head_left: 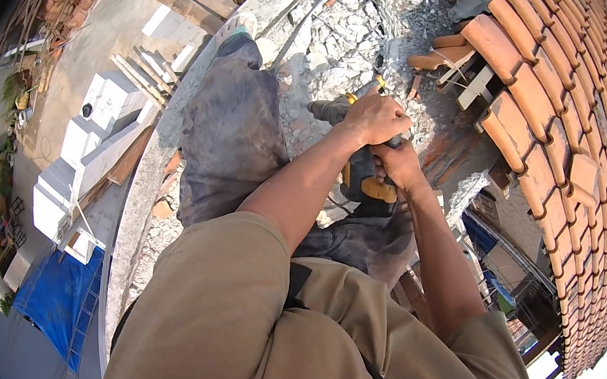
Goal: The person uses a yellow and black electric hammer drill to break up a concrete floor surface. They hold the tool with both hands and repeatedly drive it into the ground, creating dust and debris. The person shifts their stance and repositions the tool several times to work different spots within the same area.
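A black and yellow power tool (358, 179), which looks like a rotary hammer, is held between my legs. My left hand (378, 119) is closed over its upper part, partly hiding it. Just below, my right hand (399, 165) grips the tool near its rear, fingers wrapped round. A dark tapered nose (321, 109) juts out left of my left wrist; I cannot make out a bit. Broken concrete rubble (343, 38) fills a hollow beyond the hands, with a thin bar or cable across it.
A curved concrete edge (151, 158) runs along the left, with a drop to a yard beyond. Orange roof tiles (572, 111) rise on the right, some loose beside broken timber (475, 87). An opening below right shows lower ground. A blue tarpaulin (63, 304) hangs far below left.
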A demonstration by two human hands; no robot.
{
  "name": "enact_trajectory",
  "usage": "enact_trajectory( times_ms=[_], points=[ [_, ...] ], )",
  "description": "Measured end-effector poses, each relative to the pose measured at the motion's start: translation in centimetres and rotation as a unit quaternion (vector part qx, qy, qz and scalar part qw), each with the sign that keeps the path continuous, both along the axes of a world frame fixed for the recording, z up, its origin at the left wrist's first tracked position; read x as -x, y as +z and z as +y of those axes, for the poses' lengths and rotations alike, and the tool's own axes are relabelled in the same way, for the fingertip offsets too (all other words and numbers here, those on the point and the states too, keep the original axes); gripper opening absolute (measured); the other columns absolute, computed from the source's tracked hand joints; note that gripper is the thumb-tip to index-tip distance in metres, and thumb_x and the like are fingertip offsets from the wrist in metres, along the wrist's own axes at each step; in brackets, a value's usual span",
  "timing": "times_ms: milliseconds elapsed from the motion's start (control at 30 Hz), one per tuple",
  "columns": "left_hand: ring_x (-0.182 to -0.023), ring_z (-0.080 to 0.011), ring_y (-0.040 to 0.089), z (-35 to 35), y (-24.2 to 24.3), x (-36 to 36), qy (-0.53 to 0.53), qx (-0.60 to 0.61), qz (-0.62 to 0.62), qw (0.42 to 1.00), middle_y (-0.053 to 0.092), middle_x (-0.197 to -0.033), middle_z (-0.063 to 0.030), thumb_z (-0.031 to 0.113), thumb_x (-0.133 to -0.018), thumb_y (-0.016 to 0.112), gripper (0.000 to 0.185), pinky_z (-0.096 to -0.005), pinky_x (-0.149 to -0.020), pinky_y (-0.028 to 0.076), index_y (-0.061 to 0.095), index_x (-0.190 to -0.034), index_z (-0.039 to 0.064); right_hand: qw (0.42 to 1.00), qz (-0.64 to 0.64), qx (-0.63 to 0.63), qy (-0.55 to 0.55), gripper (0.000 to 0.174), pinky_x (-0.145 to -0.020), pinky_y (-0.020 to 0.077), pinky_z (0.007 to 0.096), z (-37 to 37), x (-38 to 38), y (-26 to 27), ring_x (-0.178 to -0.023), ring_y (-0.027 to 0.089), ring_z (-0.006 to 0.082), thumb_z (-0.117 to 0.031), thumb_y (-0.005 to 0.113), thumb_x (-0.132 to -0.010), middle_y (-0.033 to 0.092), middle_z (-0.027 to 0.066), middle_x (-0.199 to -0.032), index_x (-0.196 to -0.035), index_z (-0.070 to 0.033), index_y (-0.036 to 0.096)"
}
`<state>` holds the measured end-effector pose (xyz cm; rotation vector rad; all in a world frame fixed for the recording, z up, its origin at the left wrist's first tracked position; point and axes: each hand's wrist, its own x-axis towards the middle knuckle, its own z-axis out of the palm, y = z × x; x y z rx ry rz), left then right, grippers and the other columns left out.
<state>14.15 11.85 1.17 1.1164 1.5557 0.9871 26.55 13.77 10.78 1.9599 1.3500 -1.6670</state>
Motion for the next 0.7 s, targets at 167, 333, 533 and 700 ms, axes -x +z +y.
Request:
enact_trajectory(
  times_ms=[167, 333, 533, 700],
  points=[
    [-0.115, -0.0357, 0.074, 0.0, 1.7, 0.9, -0.096, 0.082, 0.049, 0.991, 0.081, -0.121, -0.0094, 0.033, -0.102, 0.058, 0.028, -0.0538, -0.132, 0.037, 0.084, -0.105, 0.026, 0.999, 0.035, 0.013, 0.006, 0.02, -0.045, 0.0421, 0.0368, 0.3, -1.0, -0.7, -0.049, 0.054, 0.0165, -0.011, 0.077, -0.094, 0.06, 0.006, -0.071, -0.088, 0.0, 0.061],
    [-0.084, -0.0387, 0.069, -0.7, -0.6, 0.1, -0.025, -0.067, 0.05, 0.996, 0.075, -0.082, -0.0169, 0.036, -0.095, 0.062, 0.033, -0.0523, -0.134, 0.031, 0.081, -0.085, 0.012, 0.982, 0.082, -0.054, 0.162, 0.021, -0.044, 0.0417, 0.0362, -0.1, -3.4, -4.1, -0.049, 0.054, 0.0164, -0.012, 0.077, -0.094, 0.059, 0.0057, -0.07, -0.086, -0.001, 0.061],
    [-0.072, -0.0402, 0.07, -2.3, -2.0, 0.2, 0.045, -0.099, 0.022, 0.994, 0.074, -0.07, -0.0174, 0.037, -0.092, 0.064, 0.035, -0.0542, -0.135, 0.029, 0.083, -0.083, 0.008, 0.971, 0.142, -0.099, 0.163, 0.023, -0.044, 0.0425, 0.0358, -1.5, -4.1, -7.0, -0.048, 0.056, 0.0168, -0.013, 0.079, -0.094, 0.061, 0.0058, -0.069, -0.084, -0.001, 0.062],
    [-0.091, -0.0332, 0.078, -3.1, -0.5, 1.0, -0.098, -0.078, 0.126, 0.984, 0.08, -0.1, -0.0097, 0.031, -0.096, 0.067, 0.022, -0.0536, -0.125, 0.042, 0.083, -0.095, 0.015, 0.988, 0.081, -0.083, 0.097, 0.027, -0.044, 0.0438, 0.0356, -2.8, -3.5, -6.2, -0.048, 0.056, 0.0168, -0.016, 0.082, -0.093, 0.061, 0.0055, -0.068, -0.084, 0.0, 0.063]
  ],
)
